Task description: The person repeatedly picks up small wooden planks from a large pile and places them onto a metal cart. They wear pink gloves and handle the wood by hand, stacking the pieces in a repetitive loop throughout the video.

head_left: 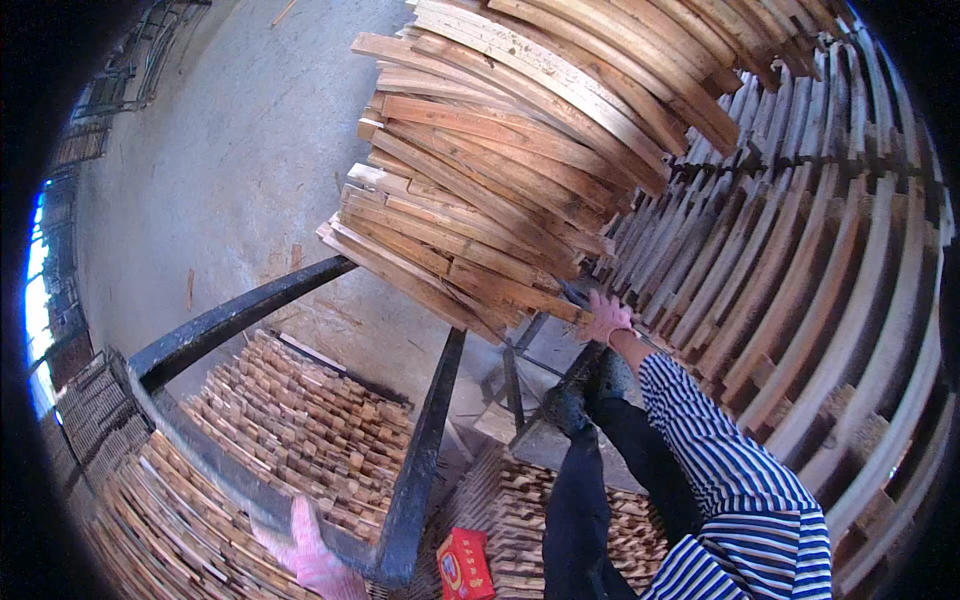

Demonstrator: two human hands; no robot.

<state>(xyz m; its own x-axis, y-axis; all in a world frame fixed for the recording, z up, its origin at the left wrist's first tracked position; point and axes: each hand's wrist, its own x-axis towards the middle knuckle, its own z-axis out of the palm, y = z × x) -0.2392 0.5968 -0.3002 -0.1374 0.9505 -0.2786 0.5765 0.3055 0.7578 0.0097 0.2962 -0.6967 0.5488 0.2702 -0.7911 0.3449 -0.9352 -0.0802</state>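
My left hand (pixel 315 562), in a pink glove, is at the lower edge on the bar of a dark metal frame (pixel 240 312). Its thumb lies across the bar, and its fingers bend down along the near side. My right hand (pixel 606 318), also gloved in pink, is closed at the lower right end of a big pile of wooden strips (pixel 480 215). A dark piece shows beside its fingers; what it grips is hidden. The pile rests beyond the frame, with its strips lying roughly side by side and their ends uneven.
Long stacked rows of wooden strips (pixel 800 290) rise along the right. More strips (pixel 310 430) show through the frame and at the lower left (pixel 170 520). A red box (pixel 465 565) lies near my legs (pixel 580 490). Concrete floor (pixel 220 150) stretches to the upper left.
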